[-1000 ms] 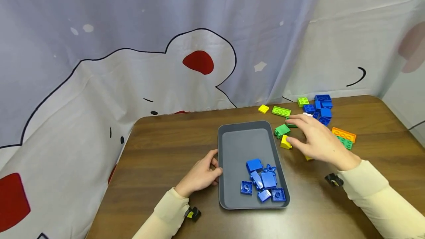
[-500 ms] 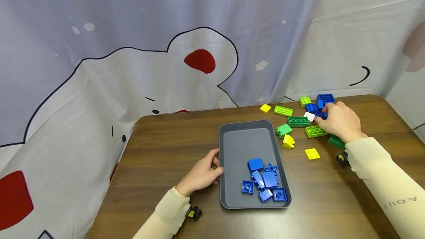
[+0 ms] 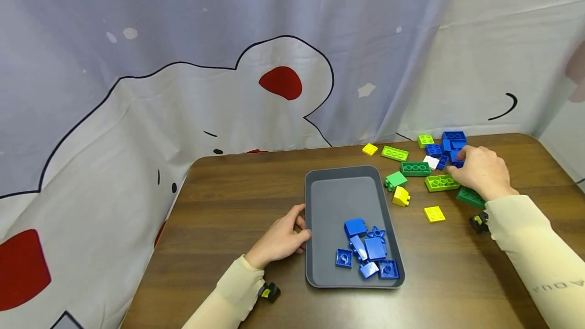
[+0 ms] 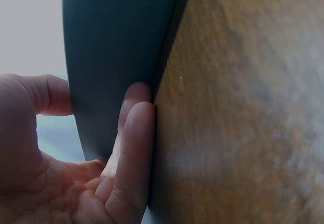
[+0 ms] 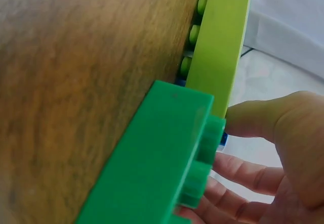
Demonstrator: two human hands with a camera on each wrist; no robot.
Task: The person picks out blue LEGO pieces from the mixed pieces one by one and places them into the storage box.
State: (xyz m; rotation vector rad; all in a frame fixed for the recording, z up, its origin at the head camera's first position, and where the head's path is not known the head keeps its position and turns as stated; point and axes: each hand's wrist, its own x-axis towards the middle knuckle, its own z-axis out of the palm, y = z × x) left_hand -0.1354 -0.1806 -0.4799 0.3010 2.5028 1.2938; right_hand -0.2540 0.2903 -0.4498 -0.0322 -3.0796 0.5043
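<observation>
My left hand (image 3: 279,237) holds the left edge of a grey tray (image 3: 349,169), thumb at the rim and fingers low along its outer wall, as the left wrist view shows. Several blue toy bricks (image 3: 355,227) lie in the tray's front half. At the back right, my right hand (image 3: 483,170) bends its thumb and fingers around a blue brick (image 3: 457,157) in a blue cluster; whether it grips this brick, I cannot tell. In the right wrist view a dark green brick (image 5: 147,158) partly hides the fingertips, with a lime brick (image 5: 217,47) beyond it.
Between tray and right hand lie a green brick (image 3: 395,180), a sloped yellow brick (image 3: 401,196), a yellow brick (image 3: 434,214), a white piece (image 3: 431,162) and several green bricks. A printed curtain (image 3: 205,105) hangs behind the table (image 3: 237,187).
My right hand has moved from above the green and yellow bricks to the blue cluster at the back right, then slightly further right. The left hand stays on the tray.
</observation>
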